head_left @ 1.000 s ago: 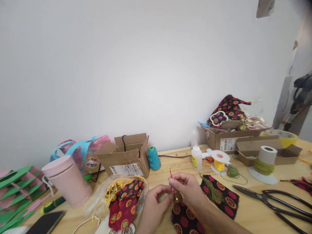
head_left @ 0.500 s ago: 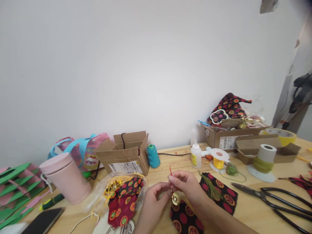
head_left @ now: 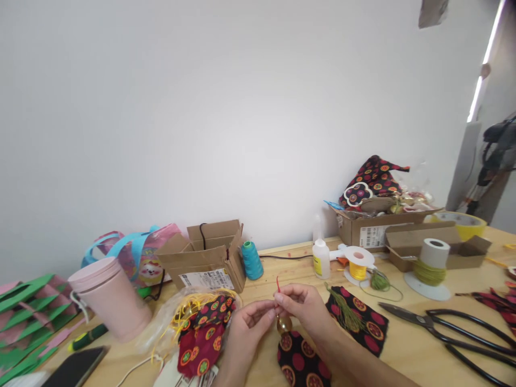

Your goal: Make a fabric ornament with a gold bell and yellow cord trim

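Low in the middle of the frame, both hands meet over the wooden table. The right hand is closed in a pinch on a thin red cord, whose end sticks up above the fingers. A small gold bell hangs just under them. The left hand seems to nip the same cord from the other side, though the fingertips overlap there. A dark patterned cloth lies directly below the bell. Black scissors lie at lower right and a pink cup stands at lower left.
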`<state>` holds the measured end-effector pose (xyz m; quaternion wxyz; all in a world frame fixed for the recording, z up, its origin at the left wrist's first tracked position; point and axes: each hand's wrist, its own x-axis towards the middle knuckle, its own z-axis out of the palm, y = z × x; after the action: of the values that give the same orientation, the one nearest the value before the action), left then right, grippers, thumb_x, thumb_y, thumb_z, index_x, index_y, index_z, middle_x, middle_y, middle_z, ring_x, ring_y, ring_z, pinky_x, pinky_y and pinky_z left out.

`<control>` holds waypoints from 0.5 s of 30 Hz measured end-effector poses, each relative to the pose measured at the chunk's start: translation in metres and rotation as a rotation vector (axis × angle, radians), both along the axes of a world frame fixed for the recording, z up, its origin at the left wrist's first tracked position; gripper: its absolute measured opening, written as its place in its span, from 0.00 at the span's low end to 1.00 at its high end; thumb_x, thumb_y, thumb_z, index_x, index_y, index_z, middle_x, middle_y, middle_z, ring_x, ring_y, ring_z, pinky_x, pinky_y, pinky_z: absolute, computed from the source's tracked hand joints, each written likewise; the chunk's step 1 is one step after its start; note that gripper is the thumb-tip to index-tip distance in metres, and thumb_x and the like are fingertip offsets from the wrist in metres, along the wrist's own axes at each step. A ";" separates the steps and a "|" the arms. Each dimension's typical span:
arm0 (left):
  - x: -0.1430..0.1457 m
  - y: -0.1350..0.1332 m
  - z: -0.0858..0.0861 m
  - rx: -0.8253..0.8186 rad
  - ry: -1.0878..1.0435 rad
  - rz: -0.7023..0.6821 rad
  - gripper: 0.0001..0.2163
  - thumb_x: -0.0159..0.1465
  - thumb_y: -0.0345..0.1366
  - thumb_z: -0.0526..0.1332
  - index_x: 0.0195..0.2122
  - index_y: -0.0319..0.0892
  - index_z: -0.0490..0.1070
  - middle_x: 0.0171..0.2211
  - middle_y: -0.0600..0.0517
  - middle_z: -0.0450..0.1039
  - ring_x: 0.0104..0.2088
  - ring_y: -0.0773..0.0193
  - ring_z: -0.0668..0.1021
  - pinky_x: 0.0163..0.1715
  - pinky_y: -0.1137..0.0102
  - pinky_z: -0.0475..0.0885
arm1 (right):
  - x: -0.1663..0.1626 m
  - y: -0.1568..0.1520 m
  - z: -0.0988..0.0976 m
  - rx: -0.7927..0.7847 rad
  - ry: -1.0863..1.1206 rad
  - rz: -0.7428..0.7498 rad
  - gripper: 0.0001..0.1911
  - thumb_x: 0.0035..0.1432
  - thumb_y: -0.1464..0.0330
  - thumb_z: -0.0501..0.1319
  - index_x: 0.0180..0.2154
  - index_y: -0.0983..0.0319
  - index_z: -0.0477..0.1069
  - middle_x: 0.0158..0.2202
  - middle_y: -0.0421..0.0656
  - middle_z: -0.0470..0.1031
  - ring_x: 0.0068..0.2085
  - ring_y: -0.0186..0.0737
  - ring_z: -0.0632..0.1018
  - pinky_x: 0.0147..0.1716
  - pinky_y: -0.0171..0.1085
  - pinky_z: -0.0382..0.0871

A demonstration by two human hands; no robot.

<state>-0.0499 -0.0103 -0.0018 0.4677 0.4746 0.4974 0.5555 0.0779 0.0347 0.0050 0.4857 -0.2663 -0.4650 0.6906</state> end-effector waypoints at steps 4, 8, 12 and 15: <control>0.000 0.002 -0.002 -0.006 -0.006 0.016 0.08 0.44 0.34 0.67 0.27 0.40 0.75 0.28 0.48 0.78 0.31 0.62 0.77 0.34 0.72 0.70 | -0.001 -0.001 0.000 -0.008 0.010 -0.007 0.16 0.31 0.59 0.68 0.19 0.66 0.71 0.14 0.38 0.71 0.18 0.28 0.69 0.20 0.30 0.62; -0.001 0.003 -0.004 -0.004 -0.016 0.031 0.08 0.43 0.33 0.68 0.25 0.39 0.75 0.26 0.49 0.78 0.29 0.63 0.77 0.32 0.73 0.70 | 0.000 0.001 -0.001 -0.024 0.008 -0.016 0.17 0.31 0.59 0.68 0.19 0.67 0.71 0.14 0.39 0.71 0.18 0.29 0.70 0.21 0.31 0.64; 0.001 0.002 -0.003 0.000 -0.041 0.024 0.08 0.43 0.32 0.67 0.25 0.38 0.73 0.25 0.51 0.76 0.28 0.65 0.76 0.30 0.74 0.70 | 0.001 0.003 -0.002 -0.017 0.005 -0.029 0.16 0.32 0.59 0.68 0.20 0.66 0.70 0.15 0.38 0.71 0.18 0.29 0.69 0.21 0.31 0.64; 0.003 0.001 -0.002 0.008 -0.066 0.005 0.07 0.42 0.30 0.68 0.22 0.39 0.70 0.22 0.54 0.73 0.26 0.68 0.75 0.29 0.76 0.68 | 0.001 0.004 -0.002 0.000 -0.014 -0.040 0.16 0.32 0.59 0.68 0.20 0.65 0.70 0.15 0.38 0.70 0.18 0.29 0.69 0.21 0.31 0.64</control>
<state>-0.0470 -0.0090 -0.0039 0.4805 0.4566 0.4808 0.5741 0.0791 0.0387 0.0027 0.4959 -0.2805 -0.4629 0.6790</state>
